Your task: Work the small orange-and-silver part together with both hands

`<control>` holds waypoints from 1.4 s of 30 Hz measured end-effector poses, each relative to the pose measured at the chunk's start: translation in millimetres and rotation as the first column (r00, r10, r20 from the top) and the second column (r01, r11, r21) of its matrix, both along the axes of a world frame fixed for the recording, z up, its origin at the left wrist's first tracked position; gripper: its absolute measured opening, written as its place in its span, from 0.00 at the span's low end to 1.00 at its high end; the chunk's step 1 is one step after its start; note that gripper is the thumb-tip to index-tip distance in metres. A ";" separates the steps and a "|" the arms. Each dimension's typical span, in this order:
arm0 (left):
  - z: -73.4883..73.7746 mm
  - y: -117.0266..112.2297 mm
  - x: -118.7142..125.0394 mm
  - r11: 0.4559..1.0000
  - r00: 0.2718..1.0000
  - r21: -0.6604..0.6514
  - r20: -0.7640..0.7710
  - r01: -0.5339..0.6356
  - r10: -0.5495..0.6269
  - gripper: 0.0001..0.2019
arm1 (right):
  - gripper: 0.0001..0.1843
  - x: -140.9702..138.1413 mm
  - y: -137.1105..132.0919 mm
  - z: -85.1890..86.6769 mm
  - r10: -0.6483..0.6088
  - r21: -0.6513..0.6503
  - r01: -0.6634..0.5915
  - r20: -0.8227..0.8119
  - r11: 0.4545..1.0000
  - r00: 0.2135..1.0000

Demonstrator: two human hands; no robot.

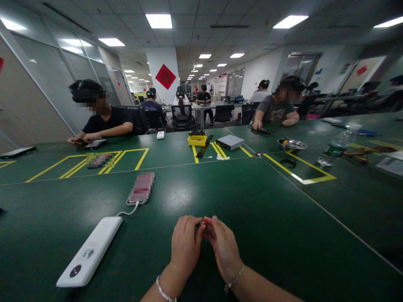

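Note:
Just above the green table (267, 218), my left hand (186, 243) and my right hand (226, 247) meet at the fingertips. Between them is a small red and dark object (202, 222), too small to name. The fingers of both hands are closed around it, and parts of it are hidden behind them. To the left lies a white power bank (91, 251), its cable running to a phone (141, 188) with a blurred screen.
A yellow tray (197, 140), a grey box (230, 142) and a metal bowl (291, 144) stand farther back. Towards the right is a plastic bottle (340, 140). Yellow tape marks the table. Two people sit across, one left, one right.

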State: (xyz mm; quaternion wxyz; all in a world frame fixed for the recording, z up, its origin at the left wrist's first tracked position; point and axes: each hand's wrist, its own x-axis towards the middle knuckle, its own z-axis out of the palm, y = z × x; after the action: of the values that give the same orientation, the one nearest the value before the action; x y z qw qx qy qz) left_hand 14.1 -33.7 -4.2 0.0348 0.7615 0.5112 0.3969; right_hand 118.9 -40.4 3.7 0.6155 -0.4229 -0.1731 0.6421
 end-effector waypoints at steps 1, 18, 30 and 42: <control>-0.9 0.3 0.0 1.000 1.000 0.010 -0.003 -0.002 0.002 0.06 | 0.19 -0.3 -0.9 0.4 -0.003 0.005 0.003 0.004 1.000 1.000; -2.2 0.6 1.3 0.997 0.997 0.066 -0.057 -0.050 0.054 0.06 | 0.15 2.1 -0.1 -2.8 0.112 0.084 -0.123 0.126 0.989 0.986; -3.6 7.0 -8.7 0.991 0.991 -0.134 0.131 -0.013 0.031 0.12 | 0.15 70.3 38.9 8.7 0.101 0.042 -0.132 0.433 0.990 0.896; -10.2 19.4 -16.5 0.965 0.954 -0.260 0.282 -0.025 0.101 0.10 | 0.20 288.9 69.5 -0.8 0.147 -0.027 0.410 0.953 0.912 -0.265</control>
State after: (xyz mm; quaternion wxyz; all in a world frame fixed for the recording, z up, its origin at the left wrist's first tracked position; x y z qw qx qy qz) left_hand -2.4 -14.3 -14.4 0.1942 0.6669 0.5711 0.4375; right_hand 407.8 29.1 2.9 0.2185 -0.8792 -0.4233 0.0003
